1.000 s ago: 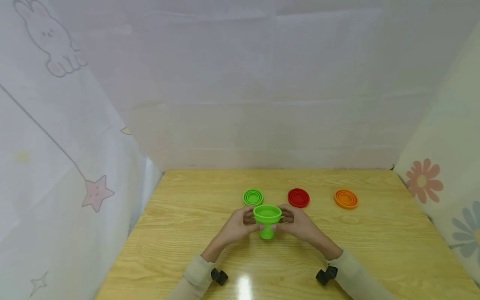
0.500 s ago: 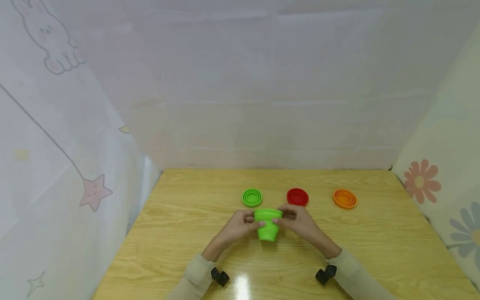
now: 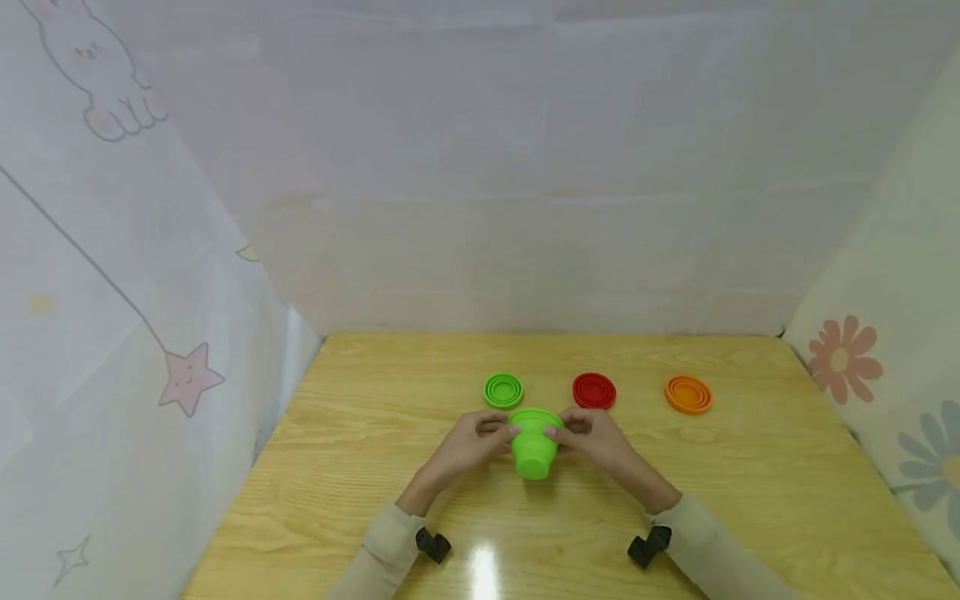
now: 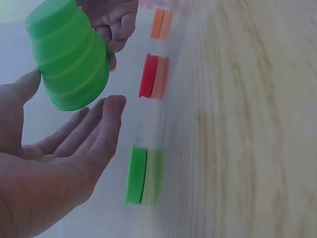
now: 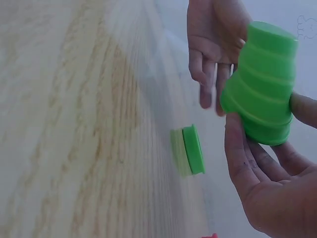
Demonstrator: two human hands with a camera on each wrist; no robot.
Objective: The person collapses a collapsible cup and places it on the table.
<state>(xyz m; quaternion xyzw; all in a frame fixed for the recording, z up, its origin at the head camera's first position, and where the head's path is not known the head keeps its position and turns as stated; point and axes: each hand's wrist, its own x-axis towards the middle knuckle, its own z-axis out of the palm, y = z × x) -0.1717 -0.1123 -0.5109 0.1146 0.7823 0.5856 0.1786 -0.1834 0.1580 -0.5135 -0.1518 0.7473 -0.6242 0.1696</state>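
A bright green collapsible cup [image 3: 533,450], pulled out to its full ribbed shape, is between my two hands above the table. Its rim points up and away, and its narrow base tips toward me. My left hand [image 3: 465,446] holds it from the left, thumb on the near wall and fingers behind. From the other side my right hand [image 3: 606,450] grips it, with the thumb near the rim. Stepped rings show along the cup wall [image 4: 69,54] in the left wrist view. The right wrist view shows the right fingertips at the rim end of the cup [image 5: 265,84].
Behind the hands, flat folded cups lie in a row on the wooden table [image 3: 360,467]: a green one [image 3: 503,391], a red one [image 3: 594,391] and an orange one [image 3: 687,394]. Patterned cloth [image 3: 525,167] hangs around the table's back and sides.
The cup has tipped so its base faces me and its inside is no longer seen. Its narrow stem has become a wider stepped body. Both thumbs have shifted up toward the rim.
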